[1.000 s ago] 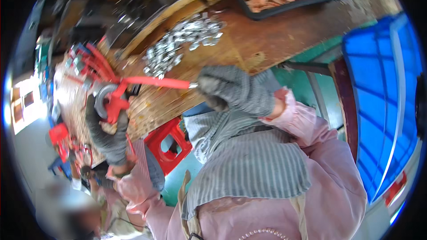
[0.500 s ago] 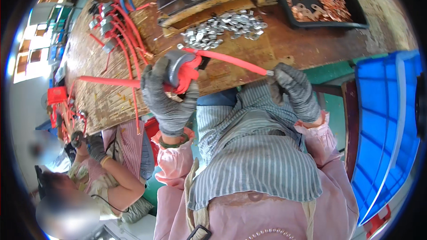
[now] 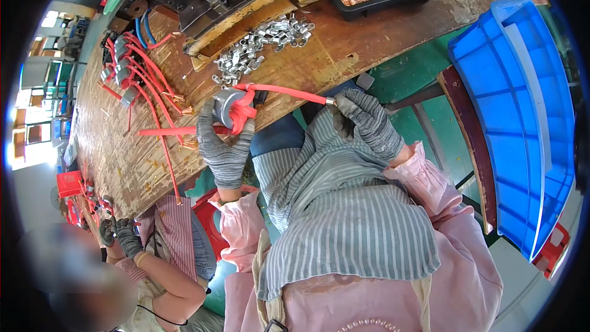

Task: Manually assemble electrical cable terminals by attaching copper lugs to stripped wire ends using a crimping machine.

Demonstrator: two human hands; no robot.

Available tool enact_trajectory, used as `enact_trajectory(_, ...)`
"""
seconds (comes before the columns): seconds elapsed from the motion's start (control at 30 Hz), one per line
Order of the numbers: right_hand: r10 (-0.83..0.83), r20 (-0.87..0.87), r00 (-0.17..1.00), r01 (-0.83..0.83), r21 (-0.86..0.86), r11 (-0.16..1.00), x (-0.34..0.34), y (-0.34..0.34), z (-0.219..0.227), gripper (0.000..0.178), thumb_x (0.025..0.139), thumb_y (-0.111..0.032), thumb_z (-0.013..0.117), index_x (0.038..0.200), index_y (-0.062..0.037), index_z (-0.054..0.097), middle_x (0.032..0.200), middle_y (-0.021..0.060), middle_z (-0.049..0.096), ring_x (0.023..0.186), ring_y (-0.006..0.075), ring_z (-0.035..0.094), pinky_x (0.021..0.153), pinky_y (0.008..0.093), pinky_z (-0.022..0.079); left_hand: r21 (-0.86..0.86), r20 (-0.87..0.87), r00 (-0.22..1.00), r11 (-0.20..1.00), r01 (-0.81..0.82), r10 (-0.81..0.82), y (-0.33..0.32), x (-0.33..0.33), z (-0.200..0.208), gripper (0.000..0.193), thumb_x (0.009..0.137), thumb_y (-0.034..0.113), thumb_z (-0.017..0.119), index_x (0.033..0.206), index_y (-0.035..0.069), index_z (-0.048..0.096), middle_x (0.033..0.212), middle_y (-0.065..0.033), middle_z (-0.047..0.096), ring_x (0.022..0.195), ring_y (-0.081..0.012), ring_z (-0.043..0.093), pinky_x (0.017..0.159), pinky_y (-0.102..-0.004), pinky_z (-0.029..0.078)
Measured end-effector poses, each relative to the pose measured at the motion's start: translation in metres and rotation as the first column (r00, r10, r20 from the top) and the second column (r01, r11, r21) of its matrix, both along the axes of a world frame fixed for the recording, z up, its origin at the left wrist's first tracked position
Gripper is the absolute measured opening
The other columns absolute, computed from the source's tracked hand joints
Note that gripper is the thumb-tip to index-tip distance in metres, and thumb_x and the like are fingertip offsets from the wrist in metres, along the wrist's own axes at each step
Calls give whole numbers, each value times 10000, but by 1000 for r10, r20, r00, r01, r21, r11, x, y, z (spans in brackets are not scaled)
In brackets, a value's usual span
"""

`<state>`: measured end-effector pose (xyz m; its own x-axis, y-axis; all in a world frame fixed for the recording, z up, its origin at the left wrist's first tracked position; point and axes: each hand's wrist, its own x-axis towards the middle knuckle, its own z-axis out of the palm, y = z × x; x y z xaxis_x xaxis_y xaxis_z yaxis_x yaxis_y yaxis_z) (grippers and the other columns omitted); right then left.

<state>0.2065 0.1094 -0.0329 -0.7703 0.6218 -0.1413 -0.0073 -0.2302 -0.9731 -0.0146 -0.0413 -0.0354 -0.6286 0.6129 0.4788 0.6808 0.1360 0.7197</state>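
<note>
My left hand (image 3: 224, 154), in a grey striped glove, grips a grey ring-shaped core (image 3: 222, 110) wound with flat red material. One red cable (image 3: 289, 92) runs from the ring towards my right. At its end is a small silver metal sleeve (image 3: 330, 101), pinched by my right hand (image 3: 369, 123), also gloved. A straight red tail (image 3: 167, 131) sticks out left of the ring, over the wooden table (image 3: 295, 61). Beyond the ring lies a heap of small silver terminals (image 3: 264, 43). My palm and fingers partly hide the core.
Similar ringed cables (image 3: 144, 71) with bare copper ends lie at the left. A dark metal fixture (image 3: 227, 0) stands at the back. A black tray (image 3: 393, 1) holds copper lugs. Right of me is a blue crate (image 3: 516, 117). At lower left a co-worker's gloved hands (image 3: 126, 237) hold red cable.
My view has swung, so the table's things sit farther left. The ring and its cable look slightly smaller, and my right hand appears nearer the ring. Both hands keep their hold.
</note>
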Motion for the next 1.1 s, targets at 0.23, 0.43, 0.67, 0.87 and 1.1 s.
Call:
enact_trajectory(0.23, -68, -24, 997, 66, -55, 996, -5, -5, 9, 325, 914, -310, 436, 769, -34, 529, 592, 18, 519, 491, 72, 482, 439, 196, 366, -259, 111, 993, 966, -20, 50, 3, -22, 20, 428, 684, 271, 714, 965, -11, 557, 809, -113, 585, 738, -204, 558, 693, -312, 450)
enact_trajectory(0.43, 8, -8, 1000, -8, -11, 1000, 14, 17, 13, 324, 907, -324, 447, 819, -30, 551, 597, 22, 529, 502, 80, 493, 453, 199, 381, -46, 13, 999, 998, 53, -52, 3, 35, 73, 439, 683, 194, 719, 1042, 16, 539, 911, -89, 588, 791, -168, 572, 715, -284, 461)
enact_trajectory(0.67, 212, -59, 975, -209, 54, 976, -26, 74, 49, 319, 894, -313, 485, 844, -19, 596, 595, 5, 522, 530, 68, 492, 491, 205, 392, 24, -164, 983, 996, -81, 83, 12, 20, 107, 525, 679, 196, 728, 1110, -19, 517, 987, -102, 591, 862, -164, 577, 768, -282, 464)
enact_trajectory(0.87, 344, -193, 919, -345, 30, 938, -77, 109, 55, 330, 889, -320, 489, 881, -8, 593, 644, 21, 578, 574, 79, 557, 496, 194, 442, 26, -113, 965, 972, -234, 235, 19, -23, 113, 504, 660, 169, 736, 1098, 15, 539, 958, -96, 604, 870, -164, 573, 789, -290, 456)
enact_trajectory(1.1, 387, -167, 907, -376, 93, 922, -102, 127, 58, 276, 876, -279, 514, 921, -16, 584, 688, 30, 586, 605, 88, 578, 530, 210, 477, -10, -153, 948, 959, -283, 278, 31, -48, 112, 464, 679, 117, 727, 1088, 9, 537, 981, -74, 587, 885, -150, 545, 813, -287, 435)
